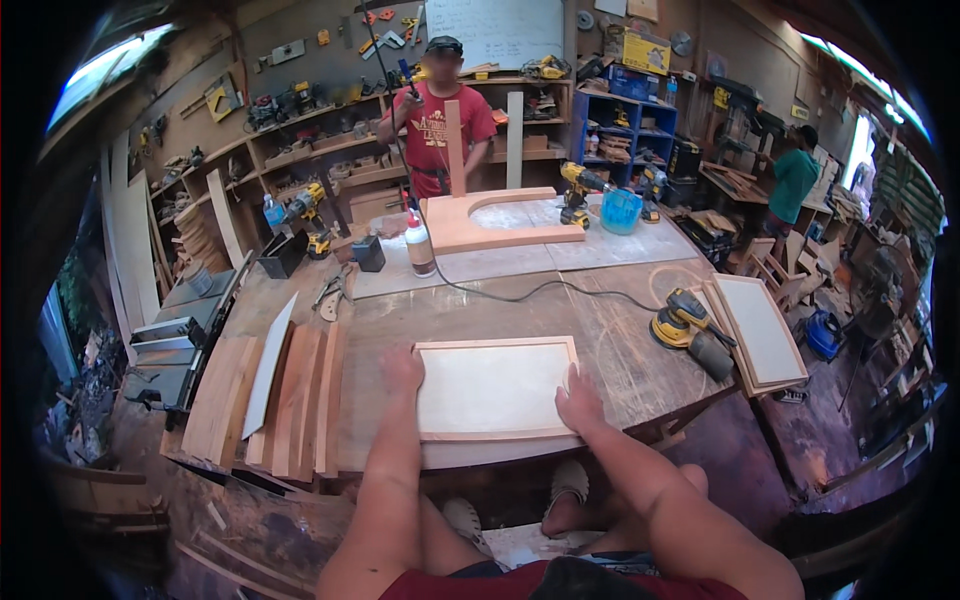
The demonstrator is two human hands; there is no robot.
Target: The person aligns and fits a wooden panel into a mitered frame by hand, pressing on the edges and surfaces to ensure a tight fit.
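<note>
A shallow wooden frame with a pale panel (pixel 490 388) lies flat near the front edge of the workbench (pixel 460 310). My left hand (pixel 402 369) grips its left side close to the far corner. On the opposite side, my right hand (pixel 580 402) holds the frame's right edge, fingers along the rim. Parts of the fingers of both hands are hidden. To the right of the frame sits a yellow and black sander (pixel 682 322), its cord running back across the bench.
Wooden boards (pixel 300 400) lie at the bench's left. Similar framed panels (pixel 757 325) are stacked at its right edge. Farther back are a glue bottle (pixel 419 248), a U-shaped wooden piece (pixel 500 235), a drill (pixel 577 195) and a blue bucket (pixel 621 211). A person in red (pixel 437 135) stands across the bench.
</note>
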